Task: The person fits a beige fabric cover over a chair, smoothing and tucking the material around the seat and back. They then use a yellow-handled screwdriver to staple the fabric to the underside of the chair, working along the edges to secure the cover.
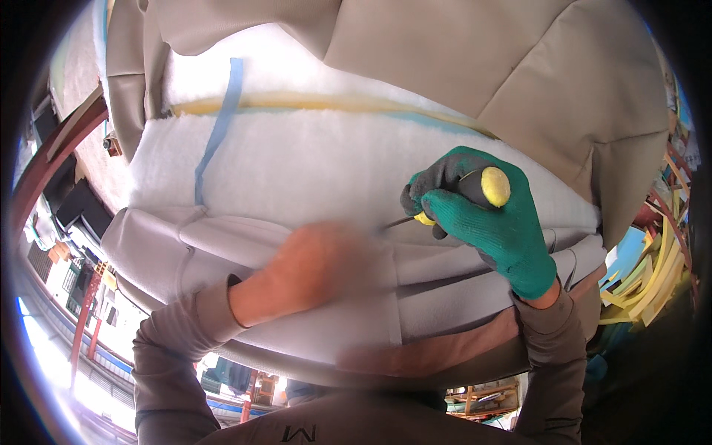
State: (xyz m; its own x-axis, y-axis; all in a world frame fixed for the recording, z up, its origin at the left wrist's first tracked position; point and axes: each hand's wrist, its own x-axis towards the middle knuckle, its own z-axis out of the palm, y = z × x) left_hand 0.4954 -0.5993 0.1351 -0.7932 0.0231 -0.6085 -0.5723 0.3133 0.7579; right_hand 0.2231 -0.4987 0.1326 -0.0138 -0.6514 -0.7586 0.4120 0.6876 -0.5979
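In a green and dark grey glove, my right hand [486, 211] is closed round the black and yellow handle of a screwdriver [495, 187]. Its thin metal shaft points down and left toward a seam where white padding [311, 156] meets pale grey fabric backing [445, 263]. To the left of the shaft, my bare left hand [311, 267] is over the folded grey backing. Motion smears its fingers, so their grip cannot be made out. A blue strip [215, 141] runs across the padding, and taupe cover material [556, 81] lies folded over the far side.
Yellow and blue foam offcuts [645, 274] are heaped at the right. A curved reddish-brown frame piece [59, 148] stands at the left. Beyond the upholstered piece's near edge, shelving with wooden items [482, 400] shows below.
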